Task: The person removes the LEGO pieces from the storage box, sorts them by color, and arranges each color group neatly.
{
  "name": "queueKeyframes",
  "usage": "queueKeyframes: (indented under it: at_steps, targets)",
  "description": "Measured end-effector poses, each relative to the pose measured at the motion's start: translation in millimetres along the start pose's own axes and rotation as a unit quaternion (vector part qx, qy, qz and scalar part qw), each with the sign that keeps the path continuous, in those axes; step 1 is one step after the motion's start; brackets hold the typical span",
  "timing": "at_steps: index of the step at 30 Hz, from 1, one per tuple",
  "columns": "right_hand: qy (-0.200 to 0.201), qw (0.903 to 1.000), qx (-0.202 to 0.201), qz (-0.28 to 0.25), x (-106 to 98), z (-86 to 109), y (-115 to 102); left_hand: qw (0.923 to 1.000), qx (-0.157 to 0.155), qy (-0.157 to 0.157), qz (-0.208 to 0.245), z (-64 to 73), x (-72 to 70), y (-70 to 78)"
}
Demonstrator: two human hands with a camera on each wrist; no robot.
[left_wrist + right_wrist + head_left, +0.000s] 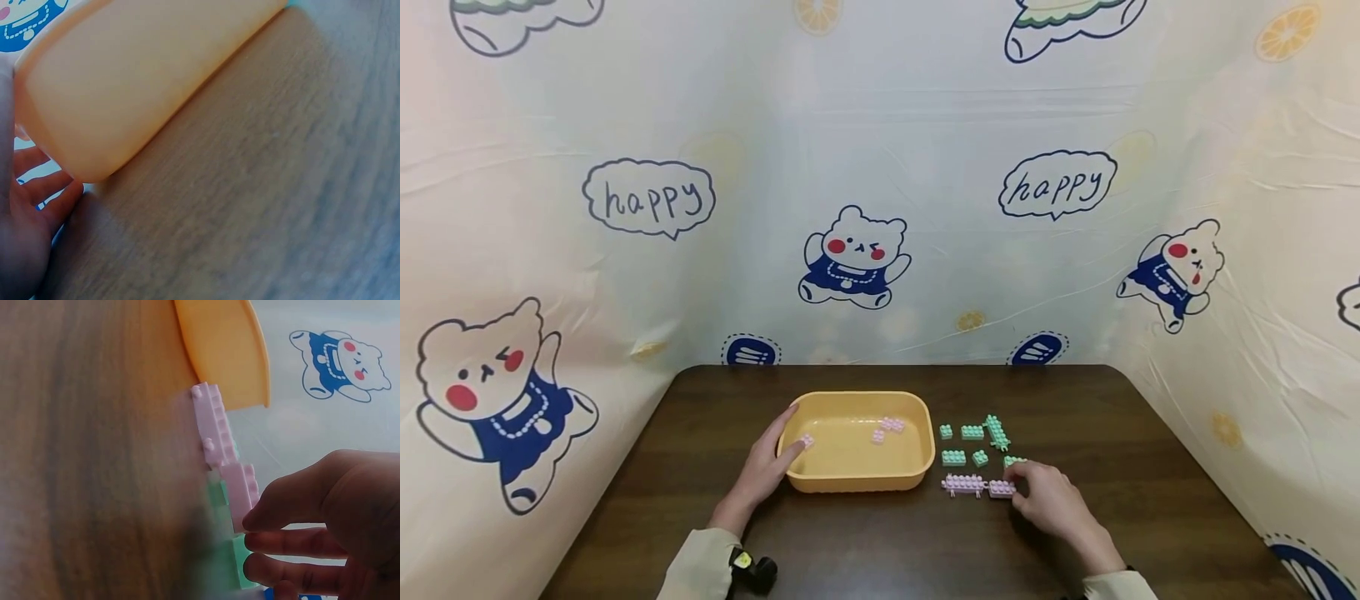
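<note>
My left hand (762,471) holds the left end of a yellow plastic basin (865,483), thumb over the rim and fingers along the outside wall. To the basin's right, my right hand (1056,500) pinches a pink building brick (236,494) at its right end between thumb and fingertips. Beside that brick lies a longer pink brick piece (964,483) with small pegs on its side. Just behind the right fingertips is a green brick (1013,461), partly covered by the hand. Inside the basin are a few small pink bricks (892,424), one near the left thumb.
Several green bricks (953,457) lie in loose rows right of the basin, with a long pegged green piece (997,433) at the back. Everything stands on a dark wooden table (850,542). A printed curtain (925,125) hangs behind and at both sides.
</note>
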State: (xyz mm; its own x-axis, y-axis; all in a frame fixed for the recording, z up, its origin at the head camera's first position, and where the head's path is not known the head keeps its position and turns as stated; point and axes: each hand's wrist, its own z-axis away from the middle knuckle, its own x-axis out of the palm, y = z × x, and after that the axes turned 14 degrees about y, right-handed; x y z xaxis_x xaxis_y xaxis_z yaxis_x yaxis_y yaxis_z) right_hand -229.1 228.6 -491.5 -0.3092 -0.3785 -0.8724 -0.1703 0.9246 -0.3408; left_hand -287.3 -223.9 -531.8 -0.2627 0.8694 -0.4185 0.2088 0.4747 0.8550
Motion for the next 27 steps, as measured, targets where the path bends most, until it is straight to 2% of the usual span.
queueKeyframes:
  at_steps: [11,27]
  targets:
    - [0.028,0.9996,-0.003,-0.002,1.0,3.9,7.5,1.0000,0.000,0.000,-0.005,-2.8,0.3,1.9]
    - [0.000,0.9996,0.022,0.018,1.2,7.5,15.9,1.0000,0.003,-0.001,-0.004,0.0,0.5,0.5]
